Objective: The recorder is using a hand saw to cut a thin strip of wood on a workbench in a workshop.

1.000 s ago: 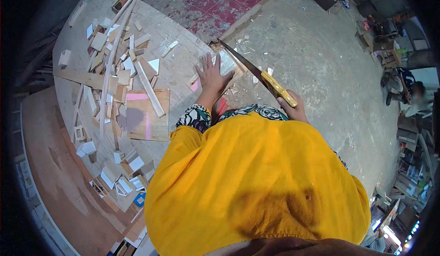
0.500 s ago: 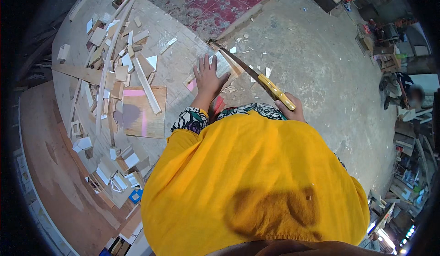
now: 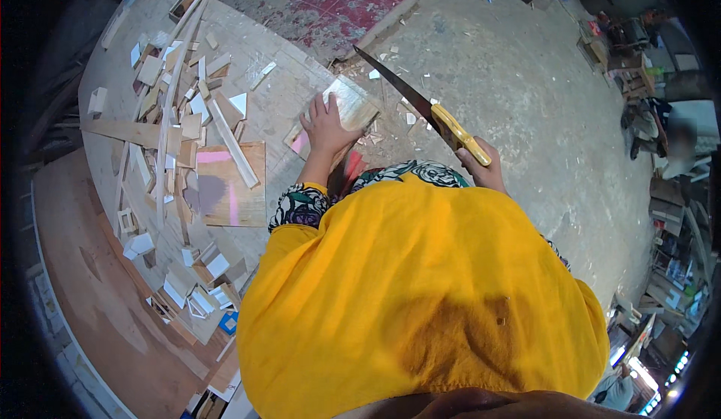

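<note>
Your left hand (image 3: pixel 324 126), upper centre of frame: fingers spread, palm down on a small wooden board (image 3: pixel 353 103) with a pink patch at its lower-left side. Board lies at the right edge of the worktable (image 3: pixel 282 100).

Your right hand (image 3: pixel 487 165), right of centre: fingers wrapped around the yellow handle of the saw (image 3: pixel 405 92). Saw sits upper centre-right, blade slanting to the upper left, tip above and right of the board, blade apart from it over the grey floor (image 3: pixel 548 111).

Left of your left hand: a squarish board (image 3: pixel 251 207) with pink stripes, one end of a pale wood strip (image 3: pixel 234 143) lying over it. Further left, a heap of white-and-wood offcuts (image 3: pixel 150 70). Blue piece (image 3: pixel 228 323) at lower left. Red tiles (image 3: pixel 338 6) top centre. Another person (image 3: pixel 644 122) at far right, details too small to tell.
</note>
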A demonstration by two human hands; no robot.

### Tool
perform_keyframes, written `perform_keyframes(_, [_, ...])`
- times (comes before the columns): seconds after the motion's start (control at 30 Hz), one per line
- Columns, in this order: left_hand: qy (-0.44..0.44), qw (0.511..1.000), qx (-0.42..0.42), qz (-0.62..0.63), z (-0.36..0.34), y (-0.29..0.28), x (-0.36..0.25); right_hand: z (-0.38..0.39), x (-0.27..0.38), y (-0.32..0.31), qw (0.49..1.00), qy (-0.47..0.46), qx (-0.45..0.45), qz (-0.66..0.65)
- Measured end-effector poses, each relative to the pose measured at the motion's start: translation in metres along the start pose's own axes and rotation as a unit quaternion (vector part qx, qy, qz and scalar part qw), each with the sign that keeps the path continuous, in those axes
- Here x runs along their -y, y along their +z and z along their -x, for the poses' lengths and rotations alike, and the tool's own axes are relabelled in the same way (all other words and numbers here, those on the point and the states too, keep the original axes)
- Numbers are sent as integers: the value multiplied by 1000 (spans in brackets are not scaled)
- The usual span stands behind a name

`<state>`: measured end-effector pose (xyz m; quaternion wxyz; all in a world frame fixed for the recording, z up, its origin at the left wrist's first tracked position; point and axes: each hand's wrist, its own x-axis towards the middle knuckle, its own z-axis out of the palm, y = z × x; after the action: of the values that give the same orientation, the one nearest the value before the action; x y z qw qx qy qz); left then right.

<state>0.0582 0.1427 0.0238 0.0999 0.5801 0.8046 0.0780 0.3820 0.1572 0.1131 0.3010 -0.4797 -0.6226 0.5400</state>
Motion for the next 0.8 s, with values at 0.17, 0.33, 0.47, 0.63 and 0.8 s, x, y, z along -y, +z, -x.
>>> perform_keyframes(0.17, [-33, 999, -5, -21, -3, 1, 1, 2, -7, 0, 999, -38, -4, -1])
perform_keyframes(0.33, [-16, 999, -17, -28, -4, 7, 3, 8, -7, -1, 1000, -26, 0, -4])
perform_keyframes(0.47, [-7, 1000, -12, -24, -3, 8, 4, 11, -4, -1, 1000, -17, -3, -20])
perform_keyframes(0.63, [-10, 999, -24, -40, -3, 17, 9, 11, -5, -2, 999, -31, 11, -6])
perform_keyframes(0.8, [0, 999, -32, -38, -1, 14, 7, 13, -10, -2, 1000, -18, 17, -4])
